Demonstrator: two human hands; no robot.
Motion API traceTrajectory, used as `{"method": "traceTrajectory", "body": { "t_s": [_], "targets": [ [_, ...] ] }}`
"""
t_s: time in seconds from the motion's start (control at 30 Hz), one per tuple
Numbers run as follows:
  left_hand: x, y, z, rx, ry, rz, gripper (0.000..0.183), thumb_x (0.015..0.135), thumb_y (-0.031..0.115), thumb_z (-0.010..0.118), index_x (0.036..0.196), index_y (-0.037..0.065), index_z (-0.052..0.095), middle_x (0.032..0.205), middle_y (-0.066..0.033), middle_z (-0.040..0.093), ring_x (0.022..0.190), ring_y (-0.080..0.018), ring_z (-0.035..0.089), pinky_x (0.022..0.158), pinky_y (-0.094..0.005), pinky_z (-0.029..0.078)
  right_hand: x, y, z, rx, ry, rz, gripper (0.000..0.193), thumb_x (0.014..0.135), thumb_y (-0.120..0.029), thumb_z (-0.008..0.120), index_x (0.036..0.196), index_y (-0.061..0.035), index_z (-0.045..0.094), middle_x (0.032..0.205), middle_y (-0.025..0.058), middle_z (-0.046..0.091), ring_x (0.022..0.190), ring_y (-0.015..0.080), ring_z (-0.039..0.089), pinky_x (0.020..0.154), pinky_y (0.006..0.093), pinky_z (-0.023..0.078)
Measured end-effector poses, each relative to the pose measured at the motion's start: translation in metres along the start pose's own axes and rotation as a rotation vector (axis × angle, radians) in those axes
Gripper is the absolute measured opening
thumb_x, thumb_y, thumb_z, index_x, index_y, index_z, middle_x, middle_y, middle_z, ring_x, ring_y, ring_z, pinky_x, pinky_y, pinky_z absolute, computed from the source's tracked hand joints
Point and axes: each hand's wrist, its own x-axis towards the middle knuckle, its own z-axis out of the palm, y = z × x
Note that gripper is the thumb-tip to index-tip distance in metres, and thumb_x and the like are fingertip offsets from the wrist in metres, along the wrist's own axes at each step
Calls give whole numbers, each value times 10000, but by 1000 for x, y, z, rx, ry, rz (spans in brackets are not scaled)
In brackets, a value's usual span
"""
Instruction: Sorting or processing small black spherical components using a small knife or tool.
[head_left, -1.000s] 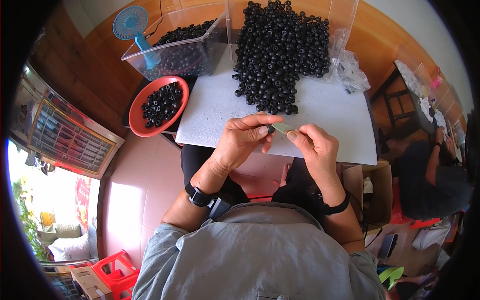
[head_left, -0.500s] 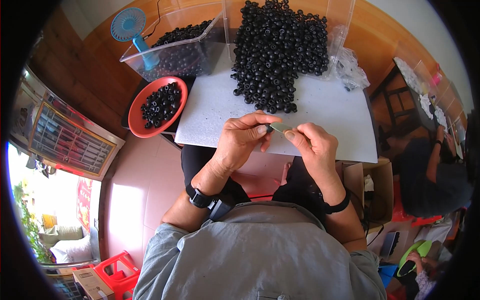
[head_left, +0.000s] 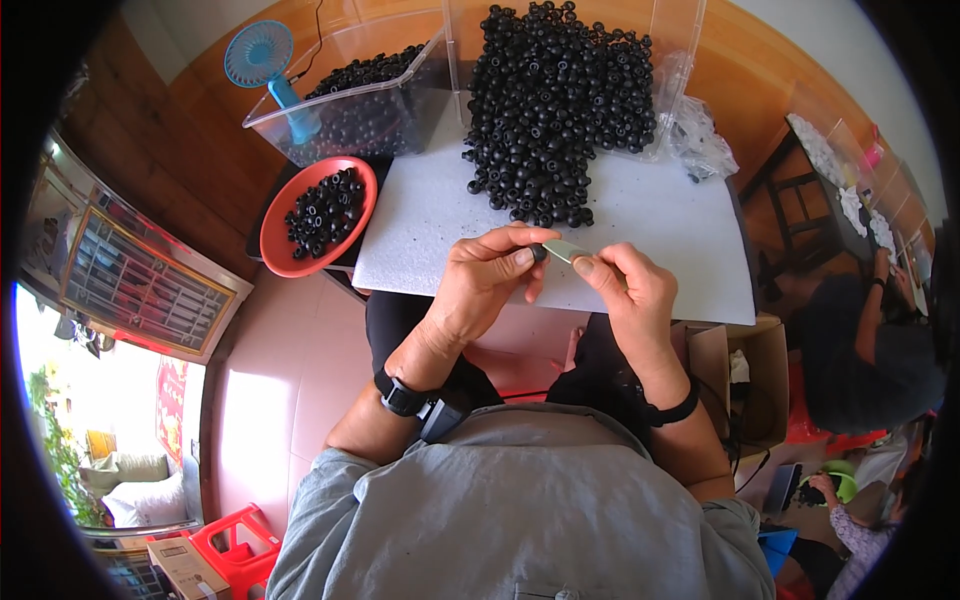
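My left hand (head_left: 487,275) is closed, pinching a small round black piece (head_left: 539,253) between thumb and fingers above the near edge of the white table mat (head_left: 660,215). In my right hand (head_left: 637,292), thumb and forefinger grip a thin, flat, pale-green blade (head_left: 566,250). Its tip meets the black piece, or comes very close; I cannot tell which. Just beyond my hands lies a large heap of similar hollow black pieces (head_left: 545,130), spilling from a clear plastic bin (head_left: 681,75) tipped toward me.
An orange-red bowl (head_left: 272,240) of black pieces stands at the left. Behind it are a clear tub (head_left: 418,75) of more pieces and a blue fan (head_left: 259,55). A crumpled plastic bag (head_left: 704,140) lies right. Below stands a cardboard box (head_left: 762,385). Co-workers (head_left: 865,340) sit at the right.
The blade in my right hand has tilted, its right end dipping slightly. My left hand keeps its pinch, almost still. At lower right, a co-worker's arm and the green bowl have shifted.
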Motion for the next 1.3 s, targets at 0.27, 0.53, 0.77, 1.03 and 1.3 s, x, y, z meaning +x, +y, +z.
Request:
{"method": "traceTrajectory", "body": {
  "t_s": [0.27,0.53,0.77,1.03,1.3],
  "targets": [
    [0,0,0,13,-1,21,282,998,16,574,1247,-94,650,1096,-125,606,876,-206,590,685,-331,492,2,-3,-1,-61,-24,-10,310,894,-286,781,759,-50,630,619,59,596,543,203,569,505,334,428],
    [-4,-1,7,15,23,8,260,988,13,585,1217,-81,665,1082,-121,625,855,-200,608,685,-324,500,-4,-8,-4,-95,-9,-40,281,874,-265,784,751,-64,631,633,59,592,569,228,583,517,364,433],
    [-2,-6,-10,368,181,74,298,929,-25,587,1211,-19,683,899,-63,683,703,-114,612,636,-248,506,0,7,4,-139,-3,-120,263,843,-286,785,742,-92,639,636,103,605,594,290,627,544,424,471],
    [13,-5,-55,259,-54,61,383,1009,70,574,1370,-58,570,1153,-127,634,959,-169,547,725,-266,421,-6,18,21,-274,115,-143,281,828,-353,733,771,-89,652,755,79,678,743,301,672,637,457,508],
    [11,2,-65,253,-49,24,449,1004,100,592,1400,-94,507,1161,-147,616,965,-166,515,730,-260,404,-9,18,33,-344,172,-165,265,853,-354,714,798,-97,675,762,64,666,720,271,651,615,422,472]
  ]
}}
